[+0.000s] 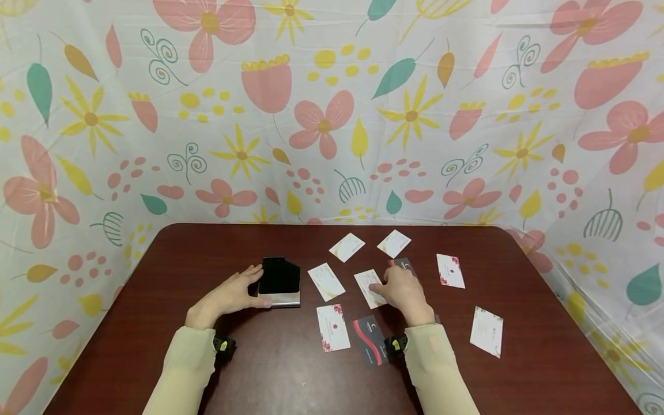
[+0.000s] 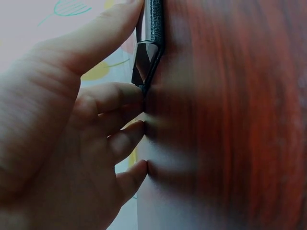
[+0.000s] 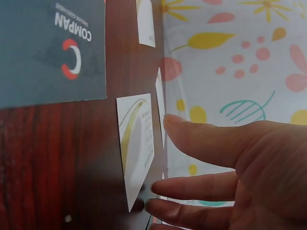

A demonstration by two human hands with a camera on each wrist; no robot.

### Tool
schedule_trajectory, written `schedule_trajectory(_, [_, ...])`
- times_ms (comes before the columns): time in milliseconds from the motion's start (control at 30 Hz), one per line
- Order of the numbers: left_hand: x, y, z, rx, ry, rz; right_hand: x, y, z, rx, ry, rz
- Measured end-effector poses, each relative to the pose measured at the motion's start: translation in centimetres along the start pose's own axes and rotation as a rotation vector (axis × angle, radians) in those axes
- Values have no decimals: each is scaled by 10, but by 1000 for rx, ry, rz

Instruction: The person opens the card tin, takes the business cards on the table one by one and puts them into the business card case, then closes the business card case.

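My left hand [image 1: 230, 297] rests at the left side of an open card case [image 1: 280, 279] with a black inside and a silver band. In the left wrist view its thumb touches the case [image 2: 156, 24], while the fingertips reach the tabletop. My right hand [image 1: 406, 291] hovers low over the cards, thumb and fingers apart with nothing between them. Beneath the thumb lies a white and gold business card [image 1: 366, 282]. By the fingers is a dark business card [image 1: 406, 264], partly hidden by the hand.
More white and gold cards [image 1: 326, 282] lie between the hands and farther back. A white card with red flowers [image 1: 334, 328] and a dark card with a red stripe [image 1: 367, 337] lie nearer. Floral cards [image 1: 451, 271] are at right on the brown table [image 1: 280, 369]. Patterned cloth [image 1: 321, 190] hangs behind.
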State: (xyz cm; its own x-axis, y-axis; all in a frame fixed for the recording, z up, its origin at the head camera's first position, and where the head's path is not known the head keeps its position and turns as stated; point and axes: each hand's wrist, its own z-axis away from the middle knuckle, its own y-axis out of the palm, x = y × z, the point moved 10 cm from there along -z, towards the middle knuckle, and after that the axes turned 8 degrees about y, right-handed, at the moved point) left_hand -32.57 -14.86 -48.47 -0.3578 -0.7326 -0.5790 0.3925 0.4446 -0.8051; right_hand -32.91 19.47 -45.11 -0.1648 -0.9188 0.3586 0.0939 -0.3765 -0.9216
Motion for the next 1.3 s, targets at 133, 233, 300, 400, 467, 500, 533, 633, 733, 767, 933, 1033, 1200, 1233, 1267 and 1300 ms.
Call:
schedule_trajectory(133, [1, 0, -1, -3, -2, -7, 1, 3, 0, 3, 0, 15])
schedule_trajectory(233, [2, 0, 0, -6, -7, -8, 3, 3, 1, -13, 5, 40])
schedule_trajectory(300, [3, 0, 1, -10, -7, 1, 4, 4, 2, -17, 12, 53])
schedule_trajectory(400, [2, 0, 2, -9, -4, 4, 4, 7, 5, -9, 31, 76])
schedule_trajectory(467, [1, 0, 2, -10, -2, 12, 4, 8, 6, -9, 45, 95])
schedule_trajectory(500, [0, 0, 2, -11, -3, 11, 3, 9, 6, -9, 53, 102])
schedule_trajectory(533, [-1, 0, 1, -11, 5, 8, 3, 9, 7, -12, 61, 109])
schedule_trajectory(633, [-4, -1, 1, -16, 18, 4, 3, 8, 6, -17, 68, 112])
schedule_trajectory(733, [-4, -1, 1, -17, 29, -7, 3, 9, 6, -11, 64, 109])
schedule_trajectory(767, [-4, -1, 1, -16, 26, -6, 3, 9, 5, -9, 61, 108])
schedule_trajectory(933, [-2, 0, 0, -11, 15, 2, 5, 10, 6, -13, 56, 112])
schedule_trajectory(1033, [-1, 1, 0, -6, 14, 3, 7, 12, 7, -15, 50, 104])
schedule_trajectory(1200, [0, 1, 0, -8, 10, -2, 7, 14, 6, -3, 44, 80])
schedule_trajectory(1233, [0, 1, 0, -9, 10, -2, 7, 14, 6, 0, 39, 78])
schedule_trajectory(1267, [1, 1, 0, -10, 9, -2, 7, 14, 5, 6, 35, 74])
schedule_trajectory(1300, [1, 0, 0, -11, 9, -3, 7, 14, 5, 11, 29, 71])
